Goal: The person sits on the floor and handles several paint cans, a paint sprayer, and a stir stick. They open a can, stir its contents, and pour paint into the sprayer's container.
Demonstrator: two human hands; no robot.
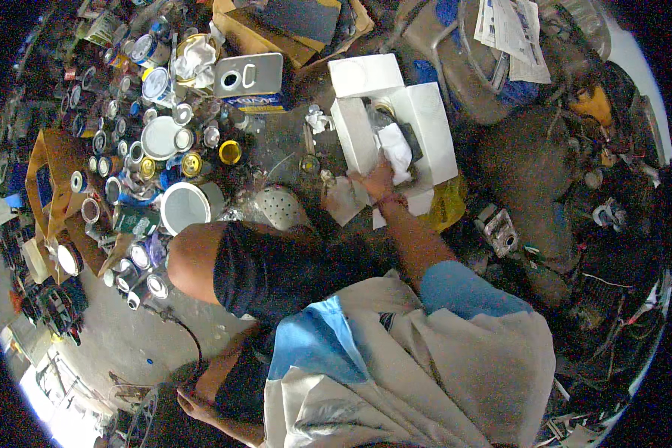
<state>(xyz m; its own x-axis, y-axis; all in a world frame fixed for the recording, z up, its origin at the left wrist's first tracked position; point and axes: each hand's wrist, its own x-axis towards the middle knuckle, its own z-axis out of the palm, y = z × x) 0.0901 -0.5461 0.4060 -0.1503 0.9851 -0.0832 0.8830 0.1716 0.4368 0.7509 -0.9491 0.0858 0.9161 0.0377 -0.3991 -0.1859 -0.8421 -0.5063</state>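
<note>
My right hand (378, 183) is at the near left wall of an open white cardboard box (434, 134). The fingers lie outside that wall and the thumb shows inside, so the hand appears closed on it. Inside the box lie a crumpled white piece of cloth or paper (396, 151) and a round can-like thing (383, 112), partly hidden. My left hand (193, 403) hangs low at the left, beside my leg, its fingers loosely stretched and nothing visible in them.
Paint cans and lids (164, 138) crowd the left, with a large white bucket (187, 209) near my knee. A rectangular metal can (250, 75) stands behind. A perforated round piece (280, 207) lies left of the box. Newspaper (511, 37) and dark clutter fill the right.
</note>
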